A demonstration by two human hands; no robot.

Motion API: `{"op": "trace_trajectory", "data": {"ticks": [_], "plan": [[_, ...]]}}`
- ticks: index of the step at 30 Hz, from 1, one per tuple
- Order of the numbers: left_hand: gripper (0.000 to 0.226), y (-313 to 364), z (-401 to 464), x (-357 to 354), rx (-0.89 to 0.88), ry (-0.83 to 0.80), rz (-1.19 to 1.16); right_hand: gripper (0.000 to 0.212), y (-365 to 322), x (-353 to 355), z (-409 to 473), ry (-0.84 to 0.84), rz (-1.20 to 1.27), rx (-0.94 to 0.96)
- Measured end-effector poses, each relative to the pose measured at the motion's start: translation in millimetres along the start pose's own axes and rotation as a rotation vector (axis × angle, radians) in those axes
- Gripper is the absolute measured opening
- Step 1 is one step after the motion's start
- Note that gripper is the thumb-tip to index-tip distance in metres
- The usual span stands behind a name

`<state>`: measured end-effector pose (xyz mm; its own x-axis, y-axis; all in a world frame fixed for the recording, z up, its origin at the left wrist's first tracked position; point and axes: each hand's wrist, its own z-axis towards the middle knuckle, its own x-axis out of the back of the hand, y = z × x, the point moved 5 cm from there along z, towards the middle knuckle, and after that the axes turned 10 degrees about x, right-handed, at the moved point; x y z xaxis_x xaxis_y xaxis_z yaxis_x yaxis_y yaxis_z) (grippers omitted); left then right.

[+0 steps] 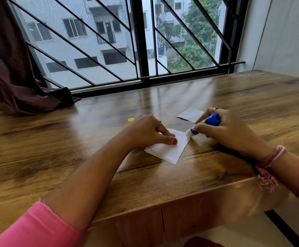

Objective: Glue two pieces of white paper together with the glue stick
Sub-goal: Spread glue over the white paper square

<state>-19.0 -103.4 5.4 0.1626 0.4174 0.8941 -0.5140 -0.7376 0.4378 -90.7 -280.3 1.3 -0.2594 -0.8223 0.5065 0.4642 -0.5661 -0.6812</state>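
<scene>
**Glue going on, papers not yet joined**

A glossy wood-grain surface (216, 97) runs under a barred window, light streaking its varnish. Near its front edge lies a thin white paper piece (170, 150), flat and matte, one edge ragged. The left hand (148, 131) presses it down, fingers (172, 140) loosely curled and resting on the sheet. The right hand (228, 129) has its fingers wrapped round the blue glue stick (205, 123), whose pale tip meets the paper's right edge. The second paper piece (189, 114) lies apart, behind the stick. A small yellow cap (130, 120) sits off to the left. Judging by this, gluing is under way; laying the sheets together remains.
</scene>
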Motion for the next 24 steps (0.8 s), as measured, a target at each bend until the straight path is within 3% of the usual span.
{"op": "trace_trajectory", "data": {"ticks": [24], "plan": [[0.028,-0.4,0.6,-0.8,0.019,-0.028,-0.021,0.013,0.0,-3.2,-1.1,-0.033,-0.002,0.045]]}}
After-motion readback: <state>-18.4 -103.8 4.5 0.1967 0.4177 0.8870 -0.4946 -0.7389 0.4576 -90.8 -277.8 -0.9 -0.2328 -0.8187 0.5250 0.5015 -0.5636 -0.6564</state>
